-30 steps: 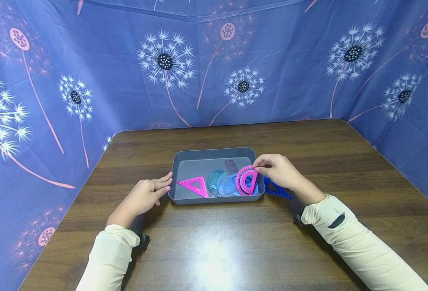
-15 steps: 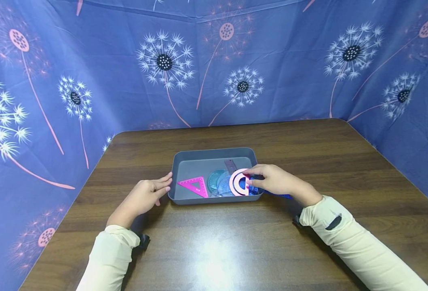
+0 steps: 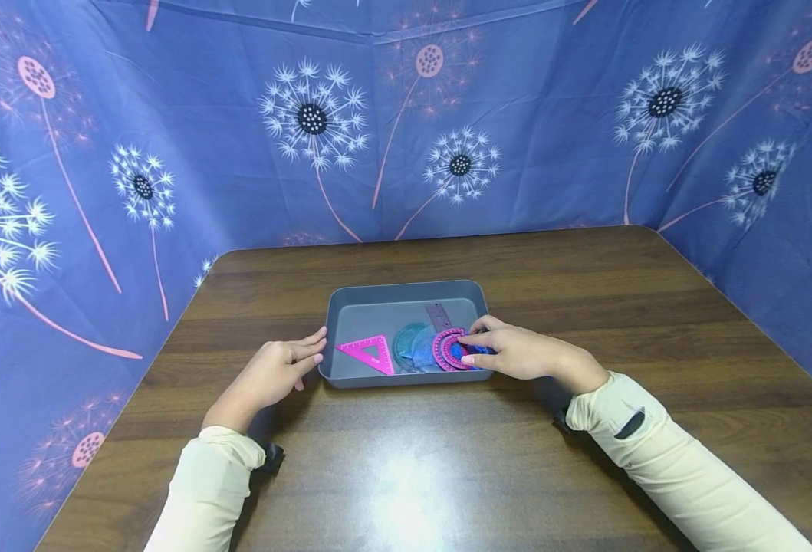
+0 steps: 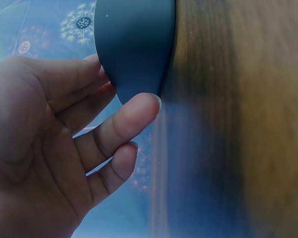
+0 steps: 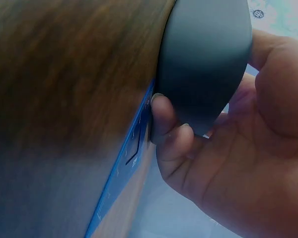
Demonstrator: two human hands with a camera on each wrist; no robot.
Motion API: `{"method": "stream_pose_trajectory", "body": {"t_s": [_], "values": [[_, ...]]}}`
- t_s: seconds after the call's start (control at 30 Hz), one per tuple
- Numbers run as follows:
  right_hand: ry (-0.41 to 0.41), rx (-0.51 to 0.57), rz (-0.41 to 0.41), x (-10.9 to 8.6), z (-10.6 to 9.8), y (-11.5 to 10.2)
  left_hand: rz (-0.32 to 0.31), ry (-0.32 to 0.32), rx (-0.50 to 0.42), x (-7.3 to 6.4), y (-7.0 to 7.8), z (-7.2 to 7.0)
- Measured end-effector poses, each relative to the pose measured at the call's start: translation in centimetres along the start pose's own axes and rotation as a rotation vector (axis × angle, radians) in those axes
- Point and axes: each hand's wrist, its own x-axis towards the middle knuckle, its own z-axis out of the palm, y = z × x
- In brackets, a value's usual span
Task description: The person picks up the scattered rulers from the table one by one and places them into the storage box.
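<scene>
A grey tray [image 3: 360, 314] stands on the table. My left hand [image 3: 271, 376] rests its extended fingertips against the tray's left end, also visible in the left wrist view. My right hand [image 3: 519, 351] reaches over the right wall and holds a pink protractor [image 3: 440, 350] by its straight side, thumb and forefinger low in the tray. In the right wrist view those fingertips are hidden behind the tray wall. Beneath the protractor lie clear blue pieces [image 3: 422, 354]. A pink set square [image 3: 387, 362], a teal protractor [image 3: 402, 342] and a purple-grey ruler [image 3: 438, 316] lie in the tray too.
A blue set square [image 5: 120, 181] lies on the wooden table [image 3: 350, 460] just outside the tray's right wall, hidden under my right hand in the head view. A blue dandelion-print cloth [image 3: 550, 138] hangs behind and at both sides.
My right hand has moved left and down, bringing the pink protractor lower onto the blue pieces at the tray's right. The left hand has stayed at the left end.
</scene>
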Motion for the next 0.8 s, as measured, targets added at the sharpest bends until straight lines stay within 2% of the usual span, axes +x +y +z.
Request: {"method": "stream_pose_trajectory", "body": {"t_s": [0.33,0.8], "values": [[0.012,0.004,-0.032,0.07,0.07,0.21,-0.010,-0.001,-0.003,-0.03,0.12,-0.13],[0.009,0.003,-0.029,-0.03,-0.09,0.03,0.010,-0.001,0.022,-0.18,0.19,-0.14]]}}
